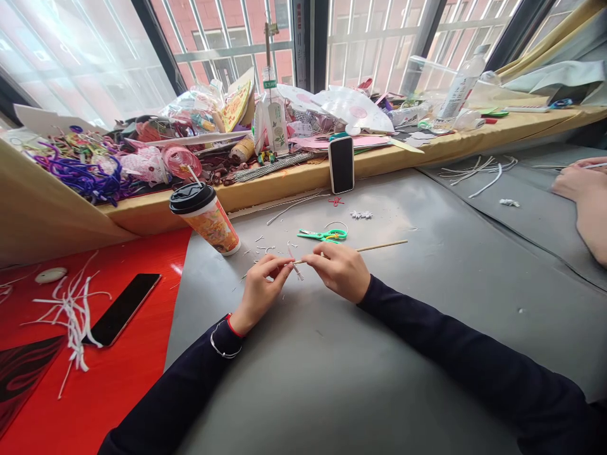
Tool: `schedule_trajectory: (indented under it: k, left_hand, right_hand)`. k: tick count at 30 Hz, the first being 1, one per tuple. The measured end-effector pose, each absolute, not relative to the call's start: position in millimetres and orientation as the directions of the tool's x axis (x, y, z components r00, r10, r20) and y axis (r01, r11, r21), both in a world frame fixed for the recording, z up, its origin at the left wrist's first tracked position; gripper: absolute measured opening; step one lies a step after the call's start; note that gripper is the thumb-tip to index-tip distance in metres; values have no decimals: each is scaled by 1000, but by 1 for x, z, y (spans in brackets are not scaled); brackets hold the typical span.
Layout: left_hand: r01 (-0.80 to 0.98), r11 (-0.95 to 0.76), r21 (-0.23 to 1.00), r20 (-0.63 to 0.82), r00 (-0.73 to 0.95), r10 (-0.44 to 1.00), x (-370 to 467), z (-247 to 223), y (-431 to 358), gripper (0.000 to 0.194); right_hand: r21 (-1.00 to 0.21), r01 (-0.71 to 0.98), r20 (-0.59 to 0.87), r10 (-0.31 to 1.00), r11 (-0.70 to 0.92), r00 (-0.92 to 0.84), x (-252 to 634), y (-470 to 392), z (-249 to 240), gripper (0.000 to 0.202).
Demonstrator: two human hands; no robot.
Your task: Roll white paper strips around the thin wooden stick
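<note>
Over the grey table (332, 379), my left hand (260, 287) pinches a small piece of white cord (298, 272) between thumb and fingertips. My right hand (344, 273) is closed round a thin wooden stick (384, 246), whose long end points out to the right. The stick's other end meets the cord at my left fingertips; whether it passes through a loop there I cannot make out. Green-handled scissors (334, 235) lie just beyond my hands. White cord scraps (265, 249) are scattered beside my left fingers. Farther back are a small knotted white piece (361, 215) and a red one (336, 201).
A lidded paper cup (208, 221) stands at the left. On the red surface (137, 373) lie a phone (126, 309) and white cords (76, 309). Another phone (341, 165) leans against the cluttered sill (379, 158). Another person's hand (578, 180) is at the far right.
</note>
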State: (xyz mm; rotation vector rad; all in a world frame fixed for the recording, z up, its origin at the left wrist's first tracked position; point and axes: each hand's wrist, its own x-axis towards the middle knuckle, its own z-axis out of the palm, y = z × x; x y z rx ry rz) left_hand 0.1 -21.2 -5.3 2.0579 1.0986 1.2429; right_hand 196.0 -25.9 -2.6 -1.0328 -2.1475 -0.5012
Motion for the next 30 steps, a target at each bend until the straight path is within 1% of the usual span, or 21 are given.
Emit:
schedule_trajectory:
  k: [2, 5, 8, 11, 15, 20, 25, 30]
  left_hand:
    - [331, -499, 801, 431, 260, 864, 0, -5, -21, 21]
    - [234, -396, 888, 332, 269, 904, 0, -2, -22, 24]
    - [172, -310, 935, 257, 274, 927, 0, 0, -22, 26]
    - [134, -250, 959, 205, 283, 937, 0, 2, -21, 27]
    - [96, -209, 973, 172, 295, 940, 0, 3, -20, 25]
    - [72, -187, 980, 157, 301, 940, 0, 5, -21, 21]
    - [42, -158, 987, 139, 300, 944, -1, 3, -20, 22]
    - [56, -172, 983, 147, 304, 941, -2, 1, -19, 23]
  right_hand:
    - [22, 794, 728, 535, 608, -430, 197, -25, -2, 20]
    - [52, 801, 752, 504, 597, -424, 197, -25, -1, 20]
    - [104, 807, 780, 456, 581, -429, 196, -27, 2, 21]
    - [131, 812, 799, 424, 569, -426, 196, -28, 4, 21]
    - [138, 805, 823, 385, 576, -417, 196, -28, 3, 19]
    - [201, 778, 829, 320, 595, -459, 198, -27, 0, 18]
    - [172, 766, 824, 336, 619, -457, 198, -25, 1, 16]
    - [127, 761, 788, 401, 636, -467, 196, -25, 2, 15]
